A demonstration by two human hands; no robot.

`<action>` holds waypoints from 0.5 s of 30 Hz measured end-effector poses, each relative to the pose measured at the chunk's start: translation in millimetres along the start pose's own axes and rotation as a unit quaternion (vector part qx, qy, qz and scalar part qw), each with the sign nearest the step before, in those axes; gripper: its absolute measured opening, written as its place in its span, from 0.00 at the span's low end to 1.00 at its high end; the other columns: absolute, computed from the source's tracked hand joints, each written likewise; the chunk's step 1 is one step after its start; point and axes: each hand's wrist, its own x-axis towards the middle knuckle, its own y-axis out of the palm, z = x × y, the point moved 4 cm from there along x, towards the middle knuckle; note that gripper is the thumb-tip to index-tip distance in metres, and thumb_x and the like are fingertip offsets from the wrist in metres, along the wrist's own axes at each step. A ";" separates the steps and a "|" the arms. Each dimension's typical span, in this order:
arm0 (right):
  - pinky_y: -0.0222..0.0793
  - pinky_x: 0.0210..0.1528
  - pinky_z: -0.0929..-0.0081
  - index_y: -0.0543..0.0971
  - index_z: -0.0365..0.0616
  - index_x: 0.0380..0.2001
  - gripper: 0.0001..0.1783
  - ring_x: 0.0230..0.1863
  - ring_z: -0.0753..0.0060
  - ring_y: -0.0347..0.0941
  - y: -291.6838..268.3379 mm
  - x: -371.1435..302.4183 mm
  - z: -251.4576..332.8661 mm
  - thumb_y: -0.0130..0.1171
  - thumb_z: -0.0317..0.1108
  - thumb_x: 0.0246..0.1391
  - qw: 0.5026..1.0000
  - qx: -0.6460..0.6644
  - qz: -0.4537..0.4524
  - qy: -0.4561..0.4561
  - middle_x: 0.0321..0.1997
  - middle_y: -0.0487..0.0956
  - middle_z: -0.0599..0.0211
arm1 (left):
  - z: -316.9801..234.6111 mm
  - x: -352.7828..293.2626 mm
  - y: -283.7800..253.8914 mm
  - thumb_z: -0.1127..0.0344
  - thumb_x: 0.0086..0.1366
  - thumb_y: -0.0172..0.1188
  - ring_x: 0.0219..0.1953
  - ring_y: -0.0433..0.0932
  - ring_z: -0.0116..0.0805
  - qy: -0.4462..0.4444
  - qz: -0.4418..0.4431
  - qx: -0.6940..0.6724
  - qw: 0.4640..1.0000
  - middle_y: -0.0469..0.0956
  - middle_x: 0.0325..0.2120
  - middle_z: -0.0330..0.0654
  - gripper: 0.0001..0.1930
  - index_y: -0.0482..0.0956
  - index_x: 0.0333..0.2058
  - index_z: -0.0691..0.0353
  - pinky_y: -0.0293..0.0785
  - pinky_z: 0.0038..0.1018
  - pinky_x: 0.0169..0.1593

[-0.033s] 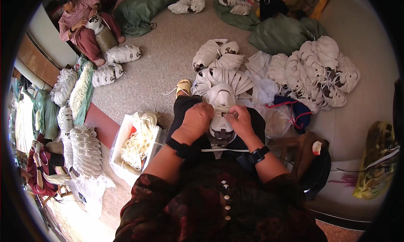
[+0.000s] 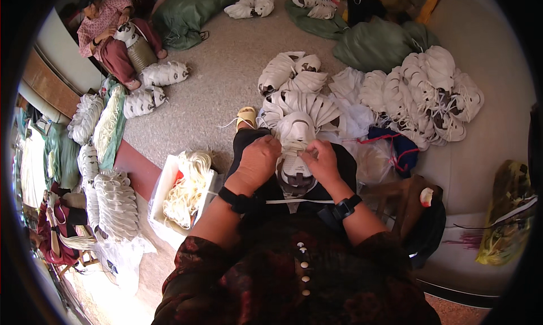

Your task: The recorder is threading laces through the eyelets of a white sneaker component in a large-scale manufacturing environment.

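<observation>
A white shoe upper [image 2: 294, 168] with a dark heel opening rests upright between my knees, its toe pointing away from me. Over its left edge, my left hand [image 2: 261, 156] has its fingers bent together in a pinch. Opposite it, my right hand [image 2: 319, 160] pinches close to the lacing area, thumb and forefinger nearly touching the upper. Anything thin between the fingers of either hand is too small to make out. Across my lap runs a white cord [image 2: 300, 201]. Just beyond the shoe lies a fanned row of white uppers [image 2: 302, 107].
At my left stands a white box [image 2: 160, 198] of pale laces [image 2: 182, 203]. Stacked uppers [image 2: 115, 203] lie farther left, and a large heap [image 2: 421, 93] sits right. Green sacks [image 2: 379, 47] lie at the back. A seated person [image 2: 107, 28] works at far left. A wooden stool [image 2: 404, 203] is on my right.
My left hand has shifted slightly left, away from the middle of the shoe. My right hand has barely moved, and the upper stays between my knees.
</observation>
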 end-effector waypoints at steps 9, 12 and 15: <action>0.66 0.29 0.72 0.76 0.41 0.22 0.04 0.26 0.66 0.70 7.6 6.9 1.2 0.59 0.29 0.44 0.989 0.101 -0.111 0.003 0.22 0.73 0.60 | 7.5 3.4 22.0 0.67 0.66 0.47 0.29 0.73 0.26 -0.262 -0.022 -0.574 0.776 0.74 0.31 0.38 0.06 0.67 0.31 0.61 0.71 0.20 0.30; 0.63 0.27 0.77 0.75 0.40 0.21 0.07 0.22 0.73 0.68 0.5 1.7 7.0 0.56 0.30 0.50 0.942 0.311 -0.056 0.113 0.20 0.74 0.64 | -7.7 12.3 31.8 0.67 0.67 0.44 0.23 0.67 0.25 -0.336 -0.023 -0.734 0.590 0.71 0.25 0.39 0.05 0.66 0.32 0.59 0.67 0.19 0.27; 0.60 0.25 0.81 0.73 0.40 0.20 0.11 0.20 0.75 0.66 -10.4 -6.8 -5.5 0.53 0.31 0.54 0.864 0.475 -0.061 0.156 0.19 0.73 0.68 | 9.1 5.1 40.6 0.68 0.66 0.45 0.17 0.57 0.20 -0.286 0.020 -0.776 0.561 0.63 0.17 0.34 0.05 0.65 0.29 0.57 0.52 0.17 0.19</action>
